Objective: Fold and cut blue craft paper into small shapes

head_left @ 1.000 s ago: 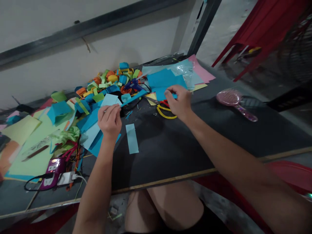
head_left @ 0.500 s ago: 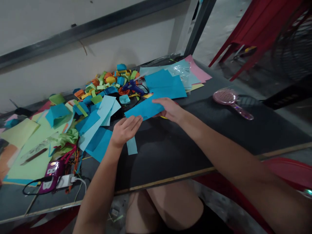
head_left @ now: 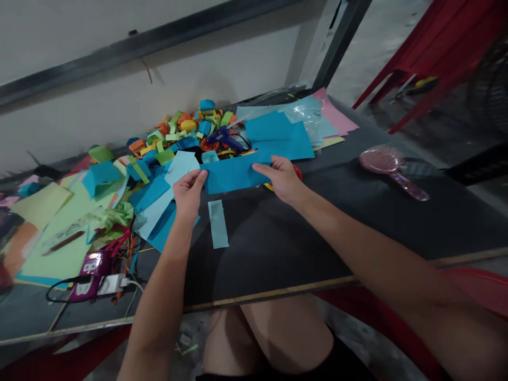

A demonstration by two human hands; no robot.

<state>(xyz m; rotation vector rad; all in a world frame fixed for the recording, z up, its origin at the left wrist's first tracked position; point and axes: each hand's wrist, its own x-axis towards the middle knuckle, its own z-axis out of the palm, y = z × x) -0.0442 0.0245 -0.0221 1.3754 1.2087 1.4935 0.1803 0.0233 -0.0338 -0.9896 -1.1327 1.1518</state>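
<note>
A blue paper strip (head_left: 234, 173) is stretched level between my two hands above the dark table (head_left: 278, 233). My left hand (head_left: 191, 189) pinches its left end between thumb and fingers. At the right end, my right hand (head_left: 280, 177) grips the paper with the thumb on top. Below the strip, a small light-blue paper strip (head_left: 218, 224) lies on the table. Light-blue paper (head_left: 183, 163) and darker blue sheets lie beside my left hand. Something red and yellow (head_left: 297, 172) is partly hidden behind my right hand.
Folded colored paper pieces (head_left: 174, 132) and a blue glue gun (head_left: 225, 137) lie at the back. Blue sheets (head_left: 278, 135) are behind my hands. A pink hairbrush (head_left: 383, 160) rests at the right. A purple device (head_left: 92, 272) with cables is at the left.
My left hand has gone from extended fingers at the paper's lower edge to pinching its left end. The blue strip is now more level, and the small light-blue strip below shows in full.
</note>
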